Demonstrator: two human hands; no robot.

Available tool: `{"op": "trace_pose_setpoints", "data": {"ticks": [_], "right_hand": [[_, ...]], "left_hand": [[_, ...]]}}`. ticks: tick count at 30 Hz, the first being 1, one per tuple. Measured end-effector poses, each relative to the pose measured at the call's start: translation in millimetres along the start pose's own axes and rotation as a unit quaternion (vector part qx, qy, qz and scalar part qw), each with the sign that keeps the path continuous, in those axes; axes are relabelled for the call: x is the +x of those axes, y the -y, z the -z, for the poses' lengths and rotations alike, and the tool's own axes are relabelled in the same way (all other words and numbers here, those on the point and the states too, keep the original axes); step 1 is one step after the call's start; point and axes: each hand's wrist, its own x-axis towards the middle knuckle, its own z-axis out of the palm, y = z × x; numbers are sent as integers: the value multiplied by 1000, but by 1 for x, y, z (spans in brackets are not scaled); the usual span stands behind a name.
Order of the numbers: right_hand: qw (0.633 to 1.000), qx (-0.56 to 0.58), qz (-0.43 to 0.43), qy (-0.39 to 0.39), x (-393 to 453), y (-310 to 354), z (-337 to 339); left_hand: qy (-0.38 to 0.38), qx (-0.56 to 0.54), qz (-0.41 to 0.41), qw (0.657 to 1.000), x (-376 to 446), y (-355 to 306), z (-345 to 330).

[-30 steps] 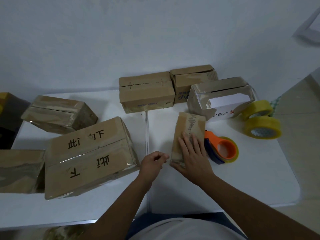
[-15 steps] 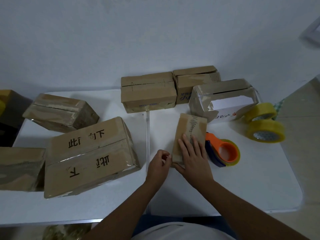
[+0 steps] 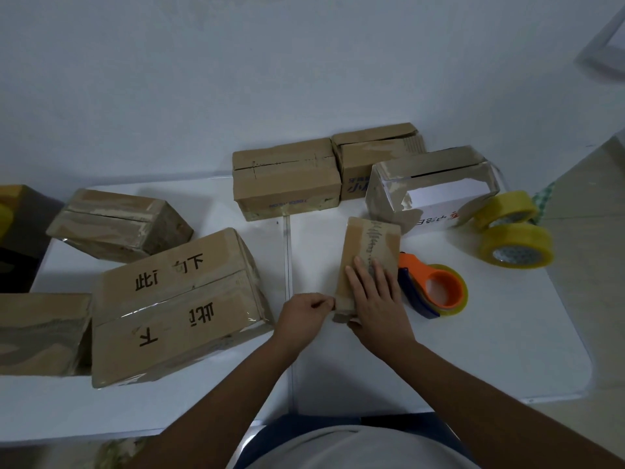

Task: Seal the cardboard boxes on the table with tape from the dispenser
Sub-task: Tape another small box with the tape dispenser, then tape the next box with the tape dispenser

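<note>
In the middle of the frame, a small cardboard box (image 3: 370,252) lies on the white table (image 3: 473,350), and the right hand (image 3: 378,306) lies flat on top of it with its fingers straight. The left hand (image 3: 304,316) is curled at the box's near left corner and seems to pinch something thin there, maybe a tape end. The orange tape dispenser (image 3: 436,289) sits just right of the box, and two yellow tape rolls (image 3: 510,238) are at the far right.
</note>
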Motion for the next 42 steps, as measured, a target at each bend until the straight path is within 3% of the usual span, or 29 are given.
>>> {"op": "trace_pose_setpoints", "data": {"ticks": [7,12,16,18,20,23,25,28,30,34,38,42], "right_hand": [[1000,-3,-6,6,1,3,2],[1000,5,0,11,0,2,5],[998,32,24,44,0,-4,8],[991,111,53,45,3,-11,15],[973,227,19,33,7,-20,30],[926,355,-122,-48,19,-33,42],[841,493,-219,-43,29,-39,52],[704,629,-328,31,40,-40,67],[657,670,-342,51,42,-36,71],[652,680,-323,95,45,-19,81],[615,720,-305,107,46,-2,87],[655,716,-232,68,59,6,100]], "left_hand": [[60,95,-105,988,-12,-3,6],[35,302,-171,937,8,4,11],[60,372,-200,904,16,7,18],[63,378,-196,903,20,9,22],[71,374,-181,907,21,7,29],[45,334,-161,928,20,-5,38],[2,298,-148,943,20,-16,39],[-9,288,-106,952,28,-36,33],[14,317,-86,944,36,-48,26],[29,339,-29,940,47,-62,18],[38,309,-9,950,44,-59,21],[-38,228,-89,969,44,-66,48]]}}
